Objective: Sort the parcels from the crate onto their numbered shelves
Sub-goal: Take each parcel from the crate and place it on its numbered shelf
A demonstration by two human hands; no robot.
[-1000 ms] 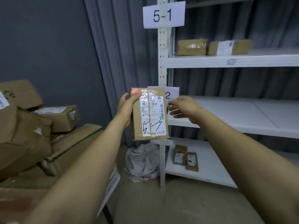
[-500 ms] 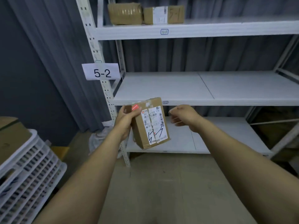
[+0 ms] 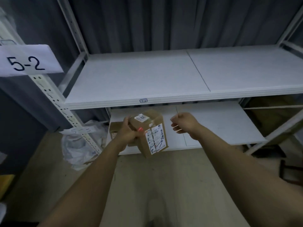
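My left hand [image 3: 128,131] grips a small brown cardboard parcel [image 3: 152,133] by its left side; it carries a white shipping label with black pen marks and a small sticker on top. The parcel hangs tilted in front of the lowest white shelf [image 3: 221,126], below the front edge of the shelf marked 5-2 [image 3: 147,74]. My right hand [image 3: 183,122] is to the right of the parcel, fingers curled, holding nothing and apart from it. A paper sign reading 5-2 [image 3: 27,60] hangs on the left upright.
Another brown parcel [image 3: 114,128] lies on the lowest shelf, partly hidden behind my left hand. A crumpled plastic bag [image 3: 78,145] sits on the floor by the white perforated upright [image 3: 65,112]. A grey curtain hangs behind the rack. Dark objects lie at the right floor edge.
The view has closed in on the rack and tipped down. My left hand has lowered the parcel from the 5-2 shelf edge toward the lowest shelf and tilted it. My right hand has curled.
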